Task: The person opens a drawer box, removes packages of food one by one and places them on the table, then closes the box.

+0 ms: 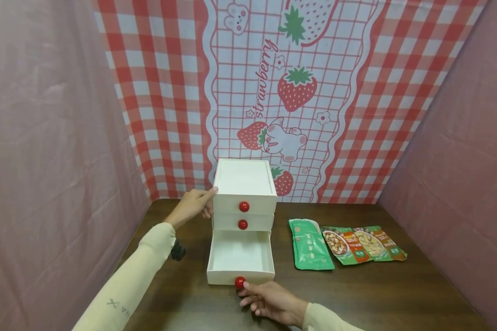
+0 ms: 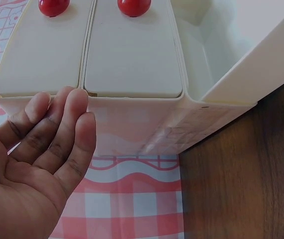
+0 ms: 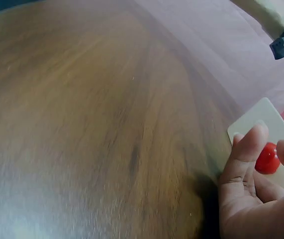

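Observation:
A small white drawer cabinet [image 1: 245, 177] with red round knobs stands on the table. Its bottom drawer [image 1: 241, 250] is pulled out, with a bare white inside. My right hand [image 1: 275, 303] is at the front of that drawer, thumb and forefinger pinching its red knob [image 3: 267, 159]. My left hand [image 1: 193, 203] touches the cabinet's left side near the top front corner. In the left wrist view its fingers [image 2: 77, 124] lie loosely bent against the side edge, beside the two closed upper drawers [image 2: 132, 55].
To the cabinet's right lie a green pouch [image 1: 310, 246] and two joined food packets [image 1: 364, 244] with pictures on them. A red-and-white checked strawberry cloth [image 1: 298, 92] hangs behind, and pink cloth walls [image 1: 451, 161] close both sides of the wooden table [image 1: 356, 294].

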The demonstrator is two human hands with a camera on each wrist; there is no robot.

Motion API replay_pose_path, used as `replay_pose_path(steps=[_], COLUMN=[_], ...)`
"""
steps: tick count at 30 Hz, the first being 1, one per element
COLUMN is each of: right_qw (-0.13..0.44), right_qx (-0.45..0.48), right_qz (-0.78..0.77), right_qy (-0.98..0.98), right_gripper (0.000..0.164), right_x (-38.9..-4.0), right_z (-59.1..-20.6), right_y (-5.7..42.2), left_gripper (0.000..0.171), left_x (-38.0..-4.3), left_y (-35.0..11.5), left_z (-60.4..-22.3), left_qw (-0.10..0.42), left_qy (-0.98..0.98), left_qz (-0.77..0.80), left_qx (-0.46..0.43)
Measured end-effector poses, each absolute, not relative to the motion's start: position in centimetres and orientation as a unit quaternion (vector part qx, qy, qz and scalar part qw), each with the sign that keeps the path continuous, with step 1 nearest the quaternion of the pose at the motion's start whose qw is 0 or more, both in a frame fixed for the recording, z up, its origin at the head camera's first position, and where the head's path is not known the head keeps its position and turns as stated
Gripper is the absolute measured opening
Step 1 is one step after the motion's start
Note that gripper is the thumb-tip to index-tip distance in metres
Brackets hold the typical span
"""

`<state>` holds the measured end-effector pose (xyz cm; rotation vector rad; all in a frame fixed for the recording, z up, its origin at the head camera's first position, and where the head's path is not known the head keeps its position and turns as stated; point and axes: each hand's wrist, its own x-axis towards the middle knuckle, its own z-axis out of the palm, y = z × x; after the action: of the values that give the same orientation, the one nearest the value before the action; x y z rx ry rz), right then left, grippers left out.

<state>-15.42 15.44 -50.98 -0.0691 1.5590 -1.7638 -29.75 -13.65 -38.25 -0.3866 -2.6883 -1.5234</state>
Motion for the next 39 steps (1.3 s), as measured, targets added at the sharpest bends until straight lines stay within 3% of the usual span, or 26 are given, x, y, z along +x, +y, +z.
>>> replay_pose_path(steps=[14,39], right_qw=[0.357,0.329], right_qx=[0.02,0.025], right_qz=[-0.744,-0.76], right_qy=[0.565,0.56], right_gripper=[0.027,0.018], right_x=[-15.5,-17.5], right_z=[-51.0,-51.3], right_y=[14.2,13.7], left_gripper=[0.071,0.072], left_x=[-29.9,-29.9], left_y=[-13.7,-13.8], left_z=[-38.5,-38.5], left_qw=[0.015,0.018], left_qy=[-0.858,-0.858], left_qz=[-0.498,-0.496], left_qx=[-0.127,-0.134])
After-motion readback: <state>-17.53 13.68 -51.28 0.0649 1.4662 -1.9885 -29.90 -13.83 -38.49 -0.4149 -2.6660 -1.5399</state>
